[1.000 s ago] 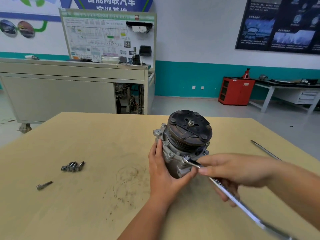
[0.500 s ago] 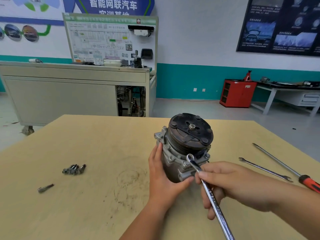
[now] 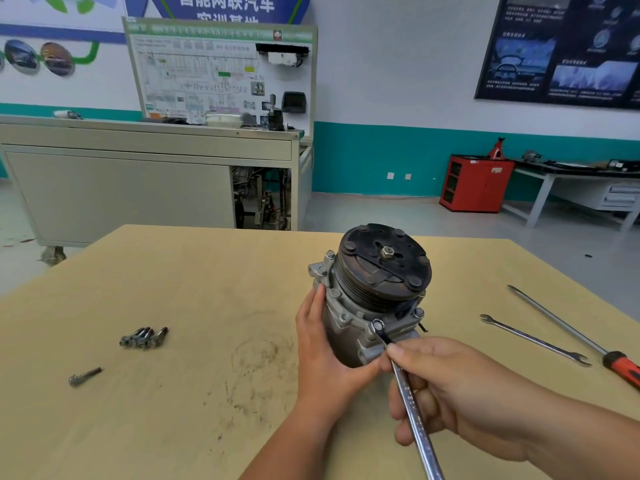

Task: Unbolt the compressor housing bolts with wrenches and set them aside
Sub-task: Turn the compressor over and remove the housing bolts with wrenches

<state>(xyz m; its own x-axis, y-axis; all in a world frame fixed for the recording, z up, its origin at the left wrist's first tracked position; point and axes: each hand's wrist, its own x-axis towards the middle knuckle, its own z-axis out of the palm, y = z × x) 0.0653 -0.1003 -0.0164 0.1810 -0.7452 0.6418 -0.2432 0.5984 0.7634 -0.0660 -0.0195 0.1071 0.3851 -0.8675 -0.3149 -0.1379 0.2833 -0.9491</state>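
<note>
Steel wrench [image 3: 412,407] ring on ribbed compressor [image 3: 374,296] bolt.

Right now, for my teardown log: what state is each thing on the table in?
Compressor: on the table, left hand steadying it.
Ring wrench: ring on a housing bolt, right hand gripping it.
Bolt cluster: loose, lying on table.
Single bolt: loose, lying apart.
Spare wrench: lying untouched.
Screwdriver: lying untouched.

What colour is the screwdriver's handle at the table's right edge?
Screwdriver handle: red, head view.
</note>
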